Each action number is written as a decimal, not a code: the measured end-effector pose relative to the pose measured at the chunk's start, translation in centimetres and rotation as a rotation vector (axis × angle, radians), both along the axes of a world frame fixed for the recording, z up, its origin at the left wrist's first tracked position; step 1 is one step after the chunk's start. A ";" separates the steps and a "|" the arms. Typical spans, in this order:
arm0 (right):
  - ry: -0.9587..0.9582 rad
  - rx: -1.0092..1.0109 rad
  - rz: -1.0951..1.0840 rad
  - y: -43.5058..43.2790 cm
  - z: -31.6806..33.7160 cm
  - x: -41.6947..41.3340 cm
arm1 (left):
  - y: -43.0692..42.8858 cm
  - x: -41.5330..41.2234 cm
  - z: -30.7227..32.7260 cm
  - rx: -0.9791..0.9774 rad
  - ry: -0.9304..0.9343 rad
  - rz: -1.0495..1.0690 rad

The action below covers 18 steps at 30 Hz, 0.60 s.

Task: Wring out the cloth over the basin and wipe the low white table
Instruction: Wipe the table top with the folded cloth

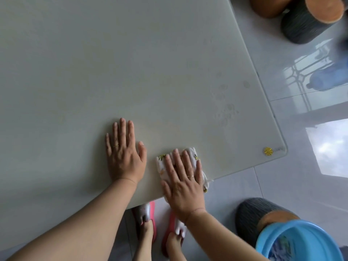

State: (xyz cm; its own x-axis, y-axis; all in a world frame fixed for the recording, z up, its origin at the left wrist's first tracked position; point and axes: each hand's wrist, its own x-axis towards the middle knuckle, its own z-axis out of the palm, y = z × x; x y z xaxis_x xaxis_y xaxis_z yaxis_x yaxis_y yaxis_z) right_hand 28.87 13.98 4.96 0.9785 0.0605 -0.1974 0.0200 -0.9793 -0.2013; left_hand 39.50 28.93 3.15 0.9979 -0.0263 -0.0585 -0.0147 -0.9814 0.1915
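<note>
Head view: two flat hands at the near edge of the low white table

The pale, glossy table fills most of the view, with faint damp spots toward its right edge and a gold sticker at the rounded corner. The shiny tiled floor around it reflects a window. The left hand lies palm down on the bare tabletop, fingers straight, holding nothing. Just beside it, the right hand presses the folded floral cloth flat against the table's near edge, fingers extended rather than curled. Two dark ribbed stools stand beyond the far corner and a third at lower right. In front of that one sits the blue basin; its contents look blue-white and are too blurred to tell.
</note>
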 end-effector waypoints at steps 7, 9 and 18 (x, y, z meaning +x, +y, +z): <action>0.040 -0.110 -0.120 -15.0 0.7 0.9 | 0.0 0.0 0.0 -0.001 0.013 -0.008; 0.085 -0.126 -0.293 -16.0 0.9 1.2 | -0.1 0.0 0.2 -0.007 0.001 -0.004; 0.004 -0.035 -0.146 -7.5 0.1 1.5 | -8.8 5.4 1.5 -0.131 -0.033 -0.071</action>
State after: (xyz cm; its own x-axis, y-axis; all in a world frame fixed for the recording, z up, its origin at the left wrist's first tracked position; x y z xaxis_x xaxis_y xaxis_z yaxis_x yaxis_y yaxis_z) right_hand 30.33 6.44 5.10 0.9757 -0.0893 -0.2003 -0.1237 -0.9782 -0.1666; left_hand 44.92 20.13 4.62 0.9947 -0.1018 -0.0168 -0.0913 -0.9444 0.3160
